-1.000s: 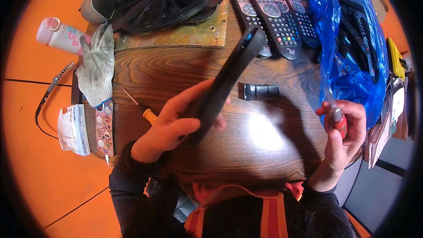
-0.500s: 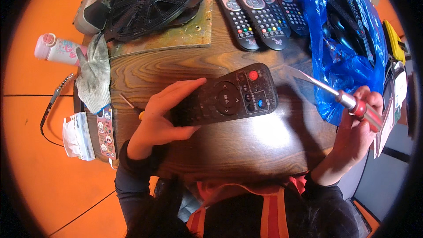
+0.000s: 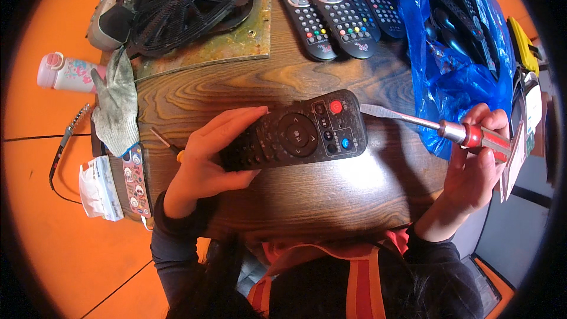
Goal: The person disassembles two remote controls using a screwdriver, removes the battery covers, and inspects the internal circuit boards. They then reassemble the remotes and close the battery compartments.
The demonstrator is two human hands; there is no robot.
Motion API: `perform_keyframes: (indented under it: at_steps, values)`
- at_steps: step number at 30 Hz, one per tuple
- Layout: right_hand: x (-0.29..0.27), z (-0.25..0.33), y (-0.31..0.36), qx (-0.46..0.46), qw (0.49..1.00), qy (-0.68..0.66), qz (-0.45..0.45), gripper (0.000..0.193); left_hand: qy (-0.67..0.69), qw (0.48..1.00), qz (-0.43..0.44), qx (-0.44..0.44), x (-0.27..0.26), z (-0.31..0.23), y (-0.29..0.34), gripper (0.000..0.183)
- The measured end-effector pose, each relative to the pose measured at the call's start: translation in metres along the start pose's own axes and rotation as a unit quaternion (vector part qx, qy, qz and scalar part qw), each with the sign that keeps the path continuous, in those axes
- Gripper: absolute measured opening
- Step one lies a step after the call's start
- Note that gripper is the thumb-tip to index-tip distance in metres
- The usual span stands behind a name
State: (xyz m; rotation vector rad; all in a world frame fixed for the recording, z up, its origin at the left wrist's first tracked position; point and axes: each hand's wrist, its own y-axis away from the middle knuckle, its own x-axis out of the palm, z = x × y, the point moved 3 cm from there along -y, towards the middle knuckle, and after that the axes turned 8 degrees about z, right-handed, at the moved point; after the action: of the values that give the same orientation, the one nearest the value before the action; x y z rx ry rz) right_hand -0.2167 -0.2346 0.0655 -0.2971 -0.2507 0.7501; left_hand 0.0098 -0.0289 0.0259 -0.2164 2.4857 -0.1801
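Note:
A black remote control [image 3: 298,133] with a red and a blue button lies across the middle of the view, buttons up. My left hand [image 3: 207,159] grips its left end, fingers over the far side and thumb along the near side. In my right hand [image 3: 475,171] is a flat-blade screwdriver [image 3: 455,132] with a clear red handle. Its blade points left, and the tip sits right by the remote's right end; whether it touches cannot be made out. The thumb and fingers close around the handle.
Several silver-and-black remotes [image 3: 339,18] lie at the back of the wooden table [image 3: 254,201]. A blue plastic bag [image 3: 458,94] holds dark items at right. Black reels [image 3: 195,3] rest on a board at far left. A glove [image 3: 116,103], a phone [image 3: 136,183] and a small screwdriver [image 3: 179,155] lie left.
The screwdriver has swung to a flatter angle and moved left, bringing its tip to the remote's right end. My left hand still holds the remote, and the whole view has shifted slightly.

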Motion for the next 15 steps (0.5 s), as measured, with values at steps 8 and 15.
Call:
perform_keyframes:
  at_steps: [8,15]
  values:
    - [-0.003,-0.002,-0.004,-0.01,0.999,0.029,0.037,0.043,-0.015,0.999,0.043,-0.011,-0.002,0.0,0.001,0.064]
    - [-0.017,-0.018,-0.014,0.102,0.987,-0.01,0.12,0.042,0.025,0.992,0.116,-0.042,0.005,0.0,-0.002,0.064]
